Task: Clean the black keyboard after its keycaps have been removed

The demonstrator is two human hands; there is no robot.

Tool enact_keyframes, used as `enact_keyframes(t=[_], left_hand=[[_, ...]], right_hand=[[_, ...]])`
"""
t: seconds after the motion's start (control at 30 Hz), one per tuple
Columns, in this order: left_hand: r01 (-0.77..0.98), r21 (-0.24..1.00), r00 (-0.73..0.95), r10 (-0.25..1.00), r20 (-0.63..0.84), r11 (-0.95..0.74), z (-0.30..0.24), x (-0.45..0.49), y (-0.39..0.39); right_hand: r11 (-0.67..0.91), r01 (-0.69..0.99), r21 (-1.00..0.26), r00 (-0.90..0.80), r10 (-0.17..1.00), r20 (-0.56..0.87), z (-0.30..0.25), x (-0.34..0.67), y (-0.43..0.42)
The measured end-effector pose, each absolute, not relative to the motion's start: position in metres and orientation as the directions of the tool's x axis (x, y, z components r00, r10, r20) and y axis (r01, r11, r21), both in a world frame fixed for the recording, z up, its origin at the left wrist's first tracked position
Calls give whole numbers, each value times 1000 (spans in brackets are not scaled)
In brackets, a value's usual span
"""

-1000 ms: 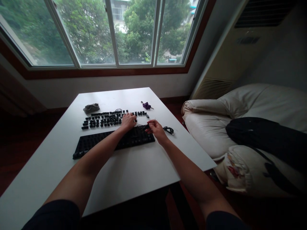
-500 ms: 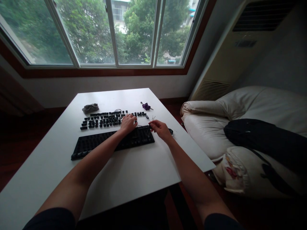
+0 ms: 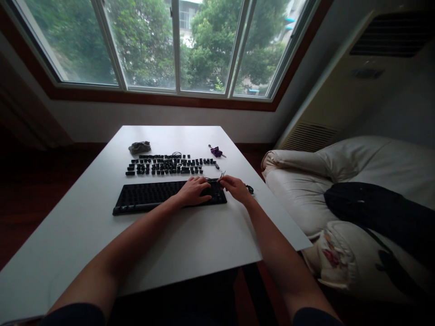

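Observation:
A black keyboard (image 3: 149,194) lies on the white table, most of its keycaps off on the left and middle part. My left hand (image 3: 194,190) rests palm down over its right half, fingers stretched out and touching it. At the keyboard's right end, my right hand (image 3: 235,186) pinches a small wire keycap puller (image 3: 222,174), its thin wires pointing up. Whether a keycap sits in the puller is too small to tell. Beyond the keyboard, loose black keycaps (image 3: 166,166) stand in several rows.
A grey cloth (image 3: 139,147) lies at the table's far left. A purple bundle (image 3: 216,151) with a stick-like end is at the far right. Coiled black cable (image 3: 250,189) sits beside my right hand. A cream sofa (image 3: 295,176) holding a dark bag (image 3: 367,203) stands right of the table.
My left hand has come back from the keycap rows onto the keyboard and flattened there. My right hand still pinches the puller. The whole view has shifted slightly.

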State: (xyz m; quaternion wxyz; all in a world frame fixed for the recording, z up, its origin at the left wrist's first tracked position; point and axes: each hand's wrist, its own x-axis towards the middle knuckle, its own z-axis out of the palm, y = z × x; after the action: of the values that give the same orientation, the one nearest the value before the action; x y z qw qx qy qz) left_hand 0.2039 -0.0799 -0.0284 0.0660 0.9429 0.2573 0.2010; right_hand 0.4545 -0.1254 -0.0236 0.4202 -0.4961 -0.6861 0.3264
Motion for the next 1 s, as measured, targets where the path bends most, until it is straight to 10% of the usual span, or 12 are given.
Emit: enact_keyframes(t=[0.67,1.0], left_hand=[[411,206,823,459,336,-888,-24,196,-79],[419,246,808,482,338,-874,-27,197,-80]], right_hand=[[380,540,-751,-258,924,282,-14,435,-142],[171,190,-967,-122,981,150,-18,437,-136]])
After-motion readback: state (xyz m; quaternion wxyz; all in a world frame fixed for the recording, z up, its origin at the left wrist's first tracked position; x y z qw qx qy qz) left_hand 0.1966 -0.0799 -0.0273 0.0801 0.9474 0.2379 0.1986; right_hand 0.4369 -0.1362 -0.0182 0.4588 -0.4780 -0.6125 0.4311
